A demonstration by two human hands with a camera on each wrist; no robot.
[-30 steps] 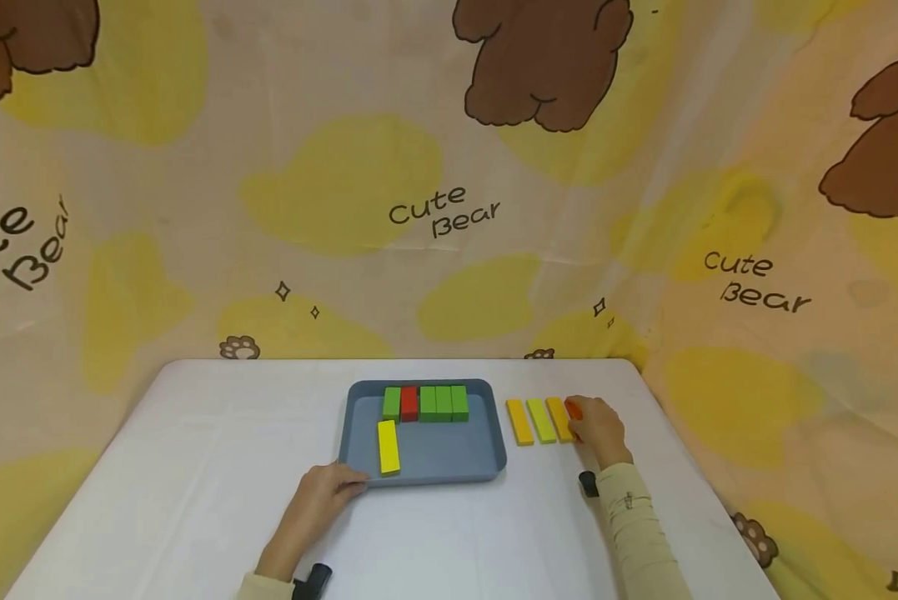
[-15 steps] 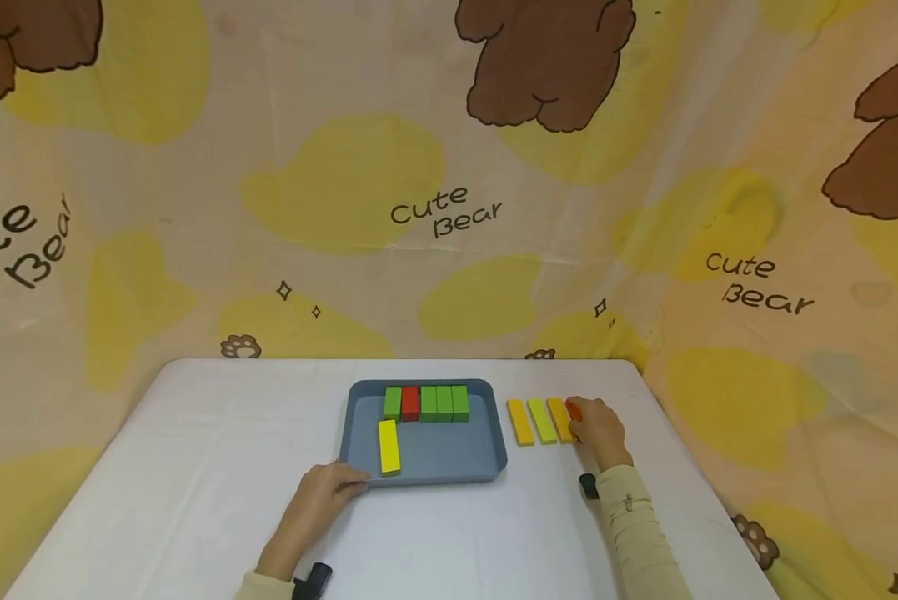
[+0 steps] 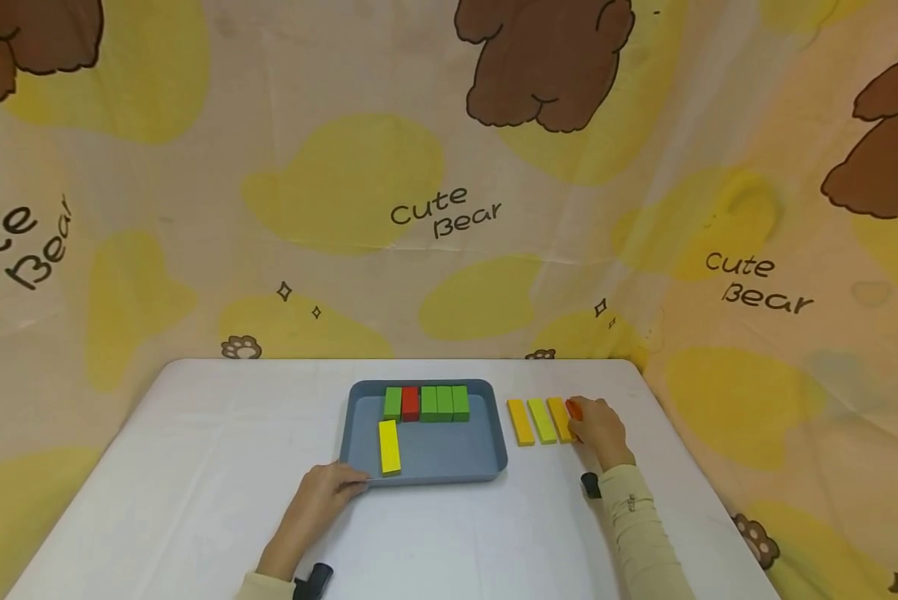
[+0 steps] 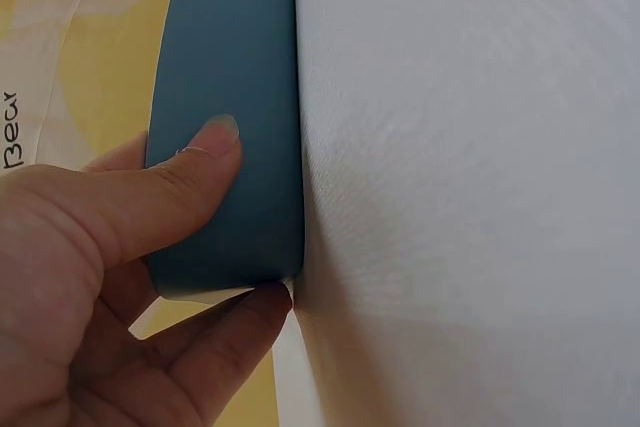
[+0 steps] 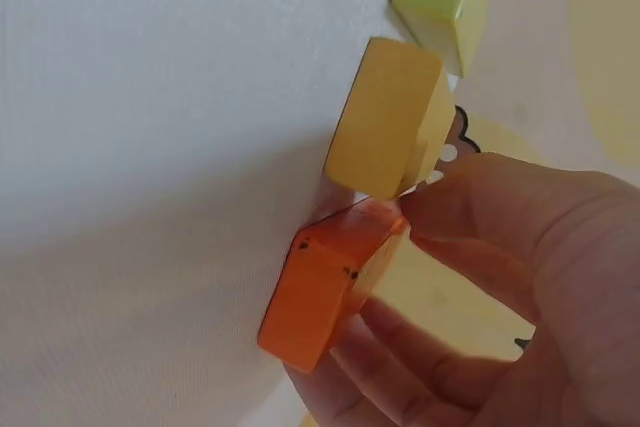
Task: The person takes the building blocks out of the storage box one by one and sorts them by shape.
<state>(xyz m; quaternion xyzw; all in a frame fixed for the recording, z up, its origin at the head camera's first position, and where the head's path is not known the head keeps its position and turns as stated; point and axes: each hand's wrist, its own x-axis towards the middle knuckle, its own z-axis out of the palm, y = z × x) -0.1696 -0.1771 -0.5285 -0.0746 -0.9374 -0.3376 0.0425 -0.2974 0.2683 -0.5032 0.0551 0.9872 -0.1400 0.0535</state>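
My left hand (image 3: 325, 493) grips the near left corner of the blue-grey tray (image 3: 449, 457). In the left wrist view its thumb lies on the tray's outer wall (image 4: 225, 217), with fingers round the corner. To the right of the tray, my right hand (image 3: 602, 433) pinches an orange block (image 5: 305, 297) between thumb and fingers. That block lies on the white surface, at the right end of a row. Beside it lies a yellow-orange block (image 3: 559, 417), then a lime-green block (image 3: 542, 420) and another yellow-orange block (image 3: 519, 422).
Inside the tray, several green blocks (image 3: 444, 403) and one red block (image 3: 409, 403) stand along the far wall. A bright yellow block (image 3: 389, 447) lies nearer the left side. The white table (image 3: 449, 542) ends against a bear-patterned cloth (image 3: 343, 250).
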